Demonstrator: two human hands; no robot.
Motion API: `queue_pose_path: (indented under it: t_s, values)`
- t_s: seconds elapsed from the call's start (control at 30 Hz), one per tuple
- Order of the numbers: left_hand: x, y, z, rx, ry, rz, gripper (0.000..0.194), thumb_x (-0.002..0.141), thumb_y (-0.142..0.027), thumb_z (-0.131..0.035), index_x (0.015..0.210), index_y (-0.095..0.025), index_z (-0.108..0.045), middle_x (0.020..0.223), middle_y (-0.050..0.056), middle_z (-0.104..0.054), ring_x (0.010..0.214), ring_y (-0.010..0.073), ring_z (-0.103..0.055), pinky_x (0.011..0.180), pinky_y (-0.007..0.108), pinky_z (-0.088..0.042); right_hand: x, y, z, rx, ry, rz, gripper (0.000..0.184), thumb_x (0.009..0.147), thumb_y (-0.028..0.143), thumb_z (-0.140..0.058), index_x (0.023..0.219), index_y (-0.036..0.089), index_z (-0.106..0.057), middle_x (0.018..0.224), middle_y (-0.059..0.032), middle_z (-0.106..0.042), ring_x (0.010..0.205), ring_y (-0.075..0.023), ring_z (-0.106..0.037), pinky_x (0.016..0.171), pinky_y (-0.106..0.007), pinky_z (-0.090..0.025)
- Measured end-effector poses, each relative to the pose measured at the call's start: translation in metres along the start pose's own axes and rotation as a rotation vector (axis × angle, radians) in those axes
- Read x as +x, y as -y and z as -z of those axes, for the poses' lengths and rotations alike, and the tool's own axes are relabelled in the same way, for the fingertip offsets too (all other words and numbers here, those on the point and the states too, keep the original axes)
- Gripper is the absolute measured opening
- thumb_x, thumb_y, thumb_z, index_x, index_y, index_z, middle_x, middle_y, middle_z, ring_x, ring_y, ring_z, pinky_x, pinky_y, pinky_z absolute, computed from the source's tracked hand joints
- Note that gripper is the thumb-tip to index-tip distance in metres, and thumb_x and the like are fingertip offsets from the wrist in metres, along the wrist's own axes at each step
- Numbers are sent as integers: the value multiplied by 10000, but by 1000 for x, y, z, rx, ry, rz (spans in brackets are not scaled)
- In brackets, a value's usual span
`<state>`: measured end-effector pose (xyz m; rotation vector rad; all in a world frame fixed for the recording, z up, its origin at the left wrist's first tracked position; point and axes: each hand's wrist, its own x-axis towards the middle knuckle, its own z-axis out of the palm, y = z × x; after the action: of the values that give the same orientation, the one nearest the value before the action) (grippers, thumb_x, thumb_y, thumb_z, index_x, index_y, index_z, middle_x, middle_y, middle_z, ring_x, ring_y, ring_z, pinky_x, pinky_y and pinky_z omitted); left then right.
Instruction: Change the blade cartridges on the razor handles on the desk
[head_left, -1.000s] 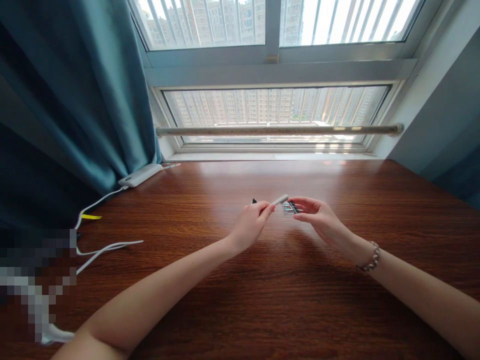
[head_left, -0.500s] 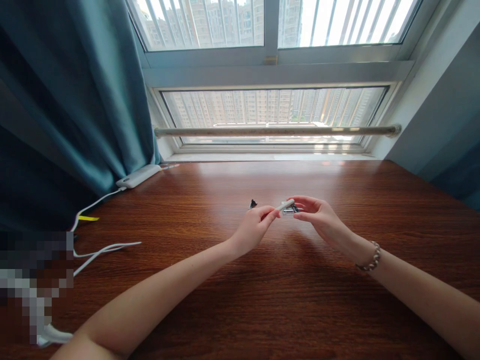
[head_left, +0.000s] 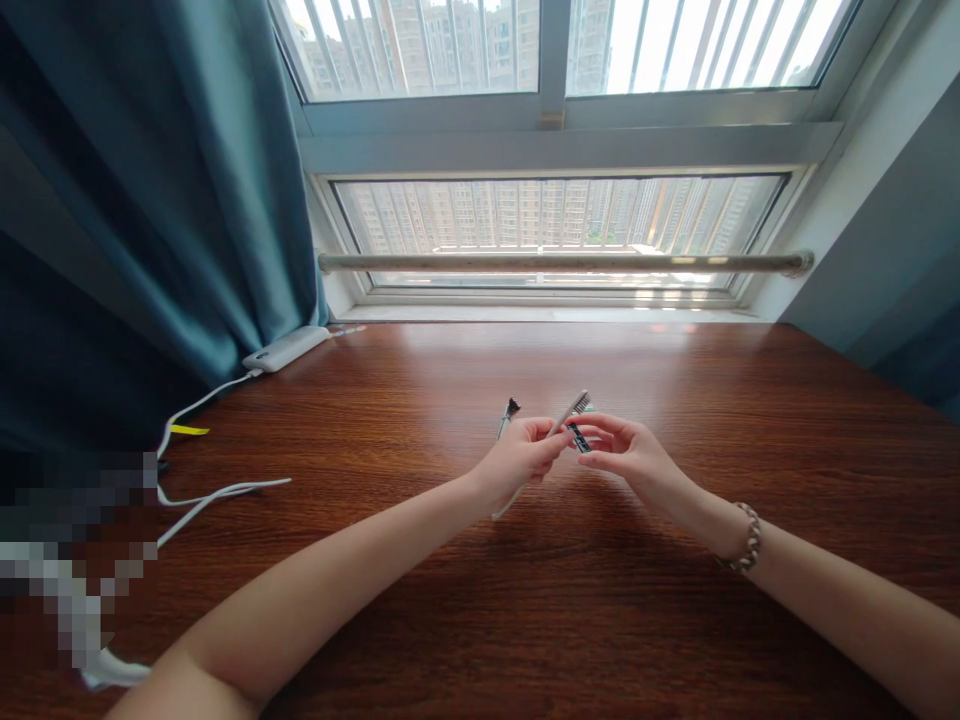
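The left hand (head_left: 521,455) had its grip pinched round a pale toothbrush (head_left: 565,415), whose mid-handle the fingers hid. It was above the bench (head_left: 615,600), near the right hand (head_left: 628,446), whose grip pinched a small dark part (head_left: 578,437), possibly a circuit board, its far side obscured by fingers. Behind the left hand, a black-tipped item (head_left: 512,407) was partly covered. Pixelation masked the lower left.
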<state>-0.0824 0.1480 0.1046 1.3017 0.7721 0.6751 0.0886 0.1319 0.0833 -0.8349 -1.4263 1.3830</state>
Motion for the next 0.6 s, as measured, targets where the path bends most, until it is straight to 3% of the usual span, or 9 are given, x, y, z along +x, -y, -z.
queue_pose_path:
  t_s: [0.37, 0.47, 0.6]
  values:
    - [5, 1, 4, 246, -96, -65, 287, 724, -405, -531, 683, -121, -529, 472, -67, -336, 407, 35, -267, 398, 186, -183, 0, -1, 1, -428, 1, 196, 357, 681, 271, -685, 1030, 259, -607, 1061, -40, -581, 1005, -222, -504, 804, -350, -440]
    - [5, 1, 4, 261, -85, -105, 335, 730, -456, -512, 714, -123, -532, 484, -67, -338, 416, 40, -279, 397, 182, -198, 0, -2, 1, -371, 13, 149, 339, 681, 272, -683, 1012, 249, -616, 1044, -44, -588, 968, -218, -524, 811, -358, -438]
    - [5, 1, 4, 210, -79, -133, 387, 779, -498, -422, 788, -126, -528, 494, -68, -310, 410, 43, -253, 386, 177, -202, 3, -4, 6, -98, -18, 4, 350, 722, 303, -648, 1058, 231, -583, 1033, -58, -597, 955, -211, -538, 850, -375, -417]
